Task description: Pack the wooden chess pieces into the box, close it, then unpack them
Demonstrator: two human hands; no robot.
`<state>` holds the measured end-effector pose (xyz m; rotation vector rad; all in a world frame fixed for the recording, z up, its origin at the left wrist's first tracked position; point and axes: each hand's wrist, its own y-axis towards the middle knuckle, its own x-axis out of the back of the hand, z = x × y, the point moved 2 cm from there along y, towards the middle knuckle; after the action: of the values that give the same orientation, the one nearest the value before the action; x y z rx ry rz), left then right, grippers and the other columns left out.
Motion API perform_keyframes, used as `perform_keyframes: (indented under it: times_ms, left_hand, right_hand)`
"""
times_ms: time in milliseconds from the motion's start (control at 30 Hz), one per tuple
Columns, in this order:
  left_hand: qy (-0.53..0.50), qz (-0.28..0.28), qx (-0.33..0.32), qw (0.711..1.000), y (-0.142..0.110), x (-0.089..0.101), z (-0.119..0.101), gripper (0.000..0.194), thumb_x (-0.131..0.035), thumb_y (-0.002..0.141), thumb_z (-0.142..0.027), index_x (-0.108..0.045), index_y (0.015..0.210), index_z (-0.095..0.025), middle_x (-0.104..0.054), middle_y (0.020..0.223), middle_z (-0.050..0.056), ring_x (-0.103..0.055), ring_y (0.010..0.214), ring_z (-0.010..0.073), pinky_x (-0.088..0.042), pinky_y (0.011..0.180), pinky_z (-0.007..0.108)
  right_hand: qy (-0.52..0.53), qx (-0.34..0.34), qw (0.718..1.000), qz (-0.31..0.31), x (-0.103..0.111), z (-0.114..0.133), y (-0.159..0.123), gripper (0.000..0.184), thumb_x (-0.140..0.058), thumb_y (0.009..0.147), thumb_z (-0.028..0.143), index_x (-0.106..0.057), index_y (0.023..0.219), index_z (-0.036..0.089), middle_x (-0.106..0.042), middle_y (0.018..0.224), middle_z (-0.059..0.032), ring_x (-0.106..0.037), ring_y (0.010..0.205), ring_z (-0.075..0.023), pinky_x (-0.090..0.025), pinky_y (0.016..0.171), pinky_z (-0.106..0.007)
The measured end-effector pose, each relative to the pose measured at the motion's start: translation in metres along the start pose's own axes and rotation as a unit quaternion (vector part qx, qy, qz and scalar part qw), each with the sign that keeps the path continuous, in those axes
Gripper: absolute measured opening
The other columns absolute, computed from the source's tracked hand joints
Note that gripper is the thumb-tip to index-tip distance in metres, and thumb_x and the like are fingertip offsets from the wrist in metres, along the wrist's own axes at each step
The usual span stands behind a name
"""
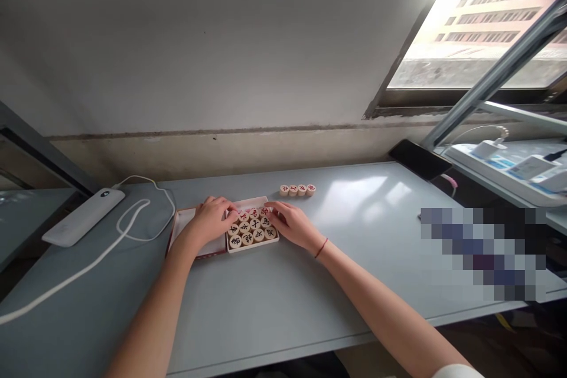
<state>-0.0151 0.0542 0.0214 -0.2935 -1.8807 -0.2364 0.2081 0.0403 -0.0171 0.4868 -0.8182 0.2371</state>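
Note:
A shallow white box (253, 248) lies on the desk, with rows of round Chinese chess pieces (247, 237) in it, black characters in the near rows and red ones in the far row. My left hand (211, 218) reaches over the box's left side, its curled fingers and thumb at the left end of the red row (254, 213). At the other end of that row are the fingertips of my right hand (292, 224), so the row sits between both hands. Several more red pieces (297, 190) stand in a line behind the box.
The box's open lid (217, 245) lies to its left, partly under my left arm. A white power bank (84, 215) and a looping white cable (106, 254) are farther left. At the right are a phone (419, 158), a power strip (500, 174) and a blurred-out patch.

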Motion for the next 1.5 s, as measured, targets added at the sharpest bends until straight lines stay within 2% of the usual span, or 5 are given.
perform_keyframes:
  times_ms: [167, 433, 667, 833, 1500]
  left_hand:
    - [-0.128, -0.097, -0.024, 0.987, -0.002, 0.01, -0.021, 0.027, -0.044, 0.089, -0.042, -0.061, 0.095, -0.023, -0.068, 0.096, 0.002, -0.06, 0.085, 0.0178, -0.046, 0.077, 0.029]
    - [-0.262, -0.085, -0.028, 0.961, -0.01, -0.006, -0.06, 0.018, -0.051, 0.088, -0.04, -0.058, 0.092, -0.023, -0.067, 0.078, -0.003, -0.061, 0.068, 0.0125, -0.047, 0.065, 0.022]
    - [-0.046, -0.08, -0.056, 0.994, -0.004, 0.018, -0.015, 0.028, -0.041, 0.091, -0.034, -0.065, 0.089, -0.02, -0.066, 0.094, 0.005, -0.059, 0.088, 0.0206, -0.045, 0.081, 0.033]
    - [0.055, -0.062, -0.082, 0.993, -0.011, 0.002, 0.008, 0.035, -0.037, 0.093, -0.031, -0.07, 0.09, -0.02, -0.063, 0.097, 0.007, -0.053, 0.089, 0.0229, -0.044, 0.084, 0.037]
    - [0.003, -0.116, -0.056, 0.992, -0.023, -0.024, 0.004, 0.023, -0.042, 0.091, -0.028, -0.064, 0.096, -0.023, -0.07, 0.098, 0.005, -0.051, 0.102, 0.0263, -0.037, 0.09, 0.043]
  right_hand:
    - [-0.059, 0.088, 0.989, -0.105, 0.008, 0.012, 0.0, 0.028, -0.049, 0.091, 0.029, -0.057, 0.116, 0.02, -0.064, 0.099, -0.0099, -0.059, 0.092, -0.0225, -0.05, 0.079, -0.035]
    - [-0.009, 0.141, 0.98, -0.138, 0.01, 0.036, -0.004, 0.02, -0.051, 0.087, 0.022, -0.059, 0.106, 0.025, -0.067, 0.103, -0.0062, -0.061, 0.089, -0.0181, -0.051, 0.081, -0.033]
    - [-0.059, -0.036, 0.987, -0.146, 0.015, 0.001, 0.001, 0.022, -0.052, 0.083, 0.023, -0.059, 0.104, 0.022, -0.069, 0.095, -0.0062, -0.061, 0.084, -0.0208, -0.049, 0.074, -0.033]
    - [-0.144, -0.127, 0.979, -0.073, 0.021, -0.016, 0.002, 0.013, -0.049, 0.084, 0.02, -0.061, 0.089, 0.022, -0.069, 0.088, -0.0053, -0.061, 0.085, -0.0223, -0.045, 0.068, -0.031]
    - [-0.125, -0.125, 0.981, -0.083, 0.036, -0.015, -0.001, 0.015, -0.052, 0.087, 0.03, -0.064, 0.088, 0.024, -0.07, 0.091, -0.0027, -0.06, 0.063, -0.0151, -0.044, 0.057, -0.027]
